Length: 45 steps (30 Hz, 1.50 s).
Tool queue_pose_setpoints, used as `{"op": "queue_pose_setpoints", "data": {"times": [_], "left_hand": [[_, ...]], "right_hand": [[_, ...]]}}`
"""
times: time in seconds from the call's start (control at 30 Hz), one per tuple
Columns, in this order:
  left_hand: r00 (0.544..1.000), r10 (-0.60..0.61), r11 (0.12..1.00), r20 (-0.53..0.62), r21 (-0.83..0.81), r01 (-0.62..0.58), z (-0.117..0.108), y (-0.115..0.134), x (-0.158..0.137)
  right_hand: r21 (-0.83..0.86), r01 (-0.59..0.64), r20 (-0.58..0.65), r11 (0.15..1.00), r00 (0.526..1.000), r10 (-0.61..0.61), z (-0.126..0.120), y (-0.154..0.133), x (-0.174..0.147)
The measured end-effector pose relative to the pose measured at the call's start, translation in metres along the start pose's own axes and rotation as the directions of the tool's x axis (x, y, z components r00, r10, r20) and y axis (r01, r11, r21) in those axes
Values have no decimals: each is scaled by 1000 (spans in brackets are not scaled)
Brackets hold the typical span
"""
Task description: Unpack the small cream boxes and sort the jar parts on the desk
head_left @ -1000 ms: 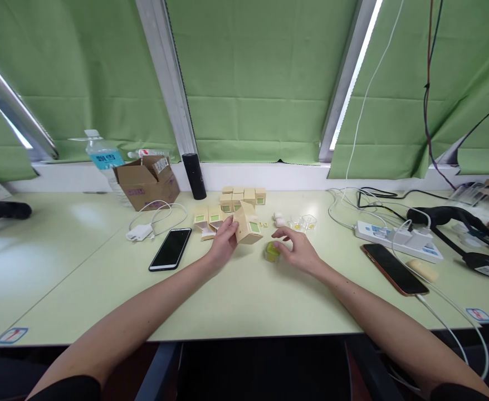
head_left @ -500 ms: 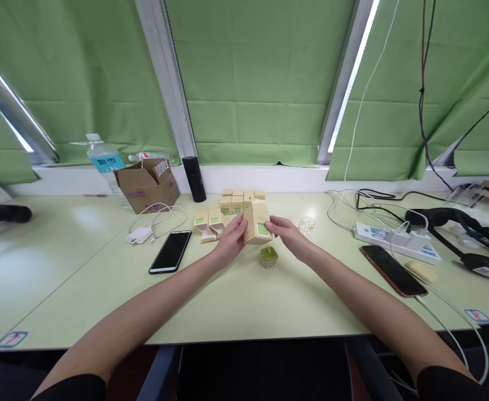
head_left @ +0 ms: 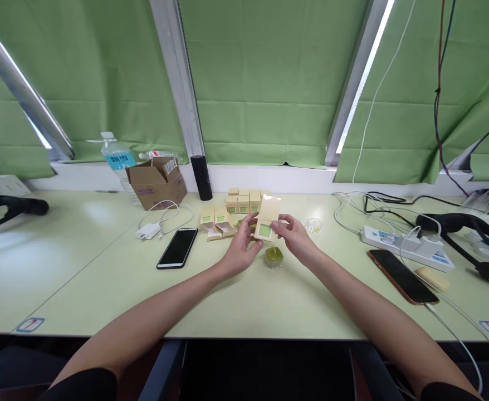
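Between my two hands, above the desk, is a small cream cardboard box (head_left: 268, 214) with a green square on its front. My left hand (head_left: 241, 245) grips its left edge, some fingers hidden behind it. On the other side, my right hand (head_left: 293, 235) pinches its lower right edge. Just below stands a clear square cup with a green, candle-like block (head_left: 274, 256) in it. Two similar boxes with open flaps (head_left: 217, 224) lie left of my hands. Several closed boxes (head_left: 243, 201) stand behind. A small clear cup (head_left: 313, 225) sits to the right.
On the left are a black phone (head_left: 177, 248), a white charger (head_left: 148, 230), a brown carton (head_left: 157, 185), a water bottle (head_left: 119, 160) and a black cylinder (head_left: 201, 178). A power strip (head_left: 407, 247) and a second phone (head_left: 402, 276) with cables occupy the right.
The box has turned so its front faces me more squarely. My left hand has rolled, palm more upward, with its thumb lower. The view has shifted slightly left.
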State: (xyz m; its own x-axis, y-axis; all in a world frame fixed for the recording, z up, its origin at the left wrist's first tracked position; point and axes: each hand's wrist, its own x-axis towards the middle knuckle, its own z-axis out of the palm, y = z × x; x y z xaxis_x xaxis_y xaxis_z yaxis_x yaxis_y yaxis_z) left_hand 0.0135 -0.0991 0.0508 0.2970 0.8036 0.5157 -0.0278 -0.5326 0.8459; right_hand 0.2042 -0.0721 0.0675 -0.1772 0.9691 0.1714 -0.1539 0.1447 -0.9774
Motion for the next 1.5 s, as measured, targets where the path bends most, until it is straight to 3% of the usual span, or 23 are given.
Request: {"op": "queue_pose_setpoints", "data": {"times": [0.23, 0.73, 0.87, 1.03, 1.2, 1.37, 1.5], "left_hand": [[1000, -9, 993, 21, -116, 11, 1, -6, -2], [998, -57, 971, 20, -230, 60, 3, -2, -5], [997, -78, 971, -3, -229, 76, 3, -3, -6], [998, -37, 965, 60, -257, 51, 6, -8, -9], [998, -17, 982, 60, -185, 28, 6, -7, -11], [1000, -4, 1000, -4, 11, 4, 6, -4, -11], [999, 13, 997, 34, 73, -16, 4, -3, -13]], "right_hand": [[-17, -24, -14, 1000, 1000, 24, 9, 0, -8], [24, -11, 96, 1000, 995, 9, 13, -4, -15], [3, 3, 62, 1000, 998, -3, 15, -4, -16], [-9, 18, 7, 1000, 1000, -18, 11, 0, -13], [-41, 21, -13, 999, 1000, -21, 7, 3, -11], [-6, -6, -21, 1000, 1000, 6, 9, 3, -13], [13, -38, -50, 999, 998, 39, 8, 1, -13]]}}
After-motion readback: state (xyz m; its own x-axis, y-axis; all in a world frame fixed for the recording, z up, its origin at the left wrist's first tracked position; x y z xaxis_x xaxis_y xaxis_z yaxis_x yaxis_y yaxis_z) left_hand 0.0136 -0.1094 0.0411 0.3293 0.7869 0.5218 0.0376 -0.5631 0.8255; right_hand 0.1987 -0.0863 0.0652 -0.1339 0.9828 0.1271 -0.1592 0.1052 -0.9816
